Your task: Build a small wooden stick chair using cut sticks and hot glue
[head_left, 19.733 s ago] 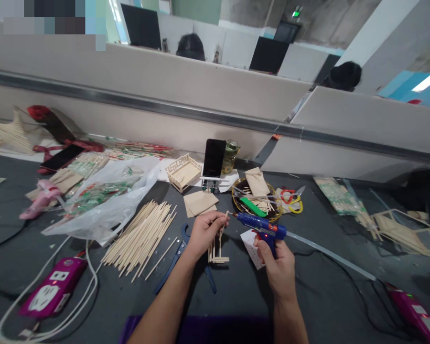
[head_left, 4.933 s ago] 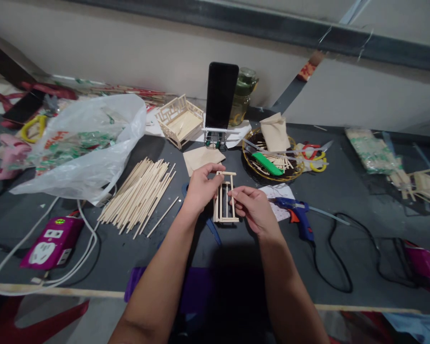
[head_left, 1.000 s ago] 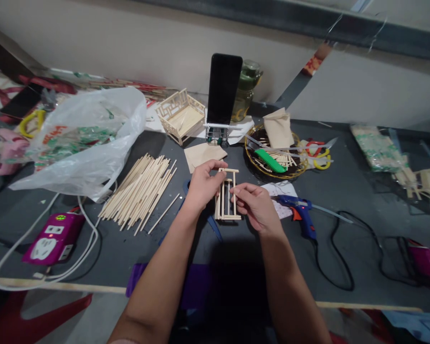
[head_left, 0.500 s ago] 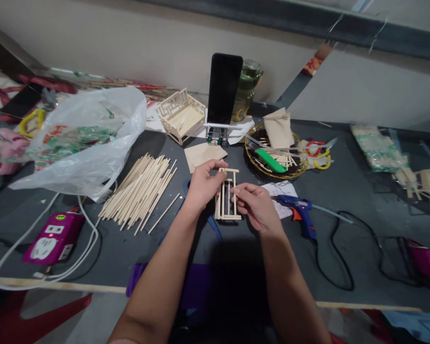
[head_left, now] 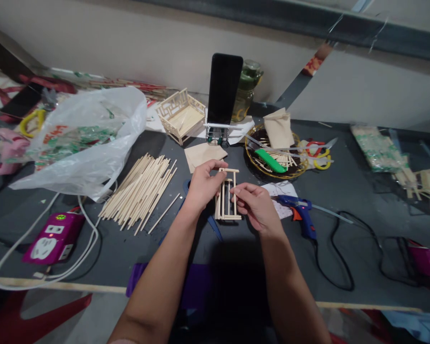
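A small frame of thin wooden sticks (head_left: 223, 200) stands between my hands above the dark table. My left hand (head_left: 205, 184) grips its upper left side, the thumb and fingers closed on the sticks. At the right side of the frame, my right hand (head_left: 253, 203) has its thumb and index finger pinched at an upright stick. Whether a smaller piece is also in that pinch, I cannot make out. Under the frame and my left wrist lies a blue tool (head_left: 214, 226), partly covered. A single loose stick (head_left: 164, 213) rests left of it.
A pile of sticks (head_left: 139, 191) and a plastic bag (head_left: 93, 134) lie left. Behind stand a miniature stick bench (head_left: 182, 117) and a phone (head_left: 225, 88). On the right are a basket (head_left: 249, 160) with a green comb (head_left: 270, 160), scissors (head_left: 317, 152) and a blue glue gun (head_left: 303, 212) with its cord.
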The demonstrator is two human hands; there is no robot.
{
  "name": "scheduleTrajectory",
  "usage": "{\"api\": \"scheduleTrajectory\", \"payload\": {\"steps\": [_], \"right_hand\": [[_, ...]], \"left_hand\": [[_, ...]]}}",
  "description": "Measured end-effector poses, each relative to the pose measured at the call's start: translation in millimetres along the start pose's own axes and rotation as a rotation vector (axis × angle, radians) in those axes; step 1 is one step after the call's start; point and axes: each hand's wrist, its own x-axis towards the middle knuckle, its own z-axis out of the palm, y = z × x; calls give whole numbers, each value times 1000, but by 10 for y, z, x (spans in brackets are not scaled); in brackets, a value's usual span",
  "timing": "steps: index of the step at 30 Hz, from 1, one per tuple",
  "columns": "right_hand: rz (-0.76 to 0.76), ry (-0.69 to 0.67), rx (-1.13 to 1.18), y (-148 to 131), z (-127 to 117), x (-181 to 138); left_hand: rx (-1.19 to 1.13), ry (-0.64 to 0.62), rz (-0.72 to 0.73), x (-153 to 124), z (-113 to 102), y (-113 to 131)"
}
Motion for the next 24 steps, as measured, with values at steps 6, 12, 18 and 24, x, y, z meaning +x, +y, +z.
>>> {"api": "scheduleTrajectory", "payload": {"steps": [6,12,18,24], "right_hand": [[4,0,3,-4,5,-4],[1,5,-2,-2,7,-5],[-1,4,-1,5,4,0],[1,6,6,11,-1,0]], "left_hand": [[-10,-6,-5,-3,-4,10],[-12,-2,-11,-15,1,22],[-16,-1,-3,-2,-1,5],[-12,-3,-4,-4,-2,2]]}}
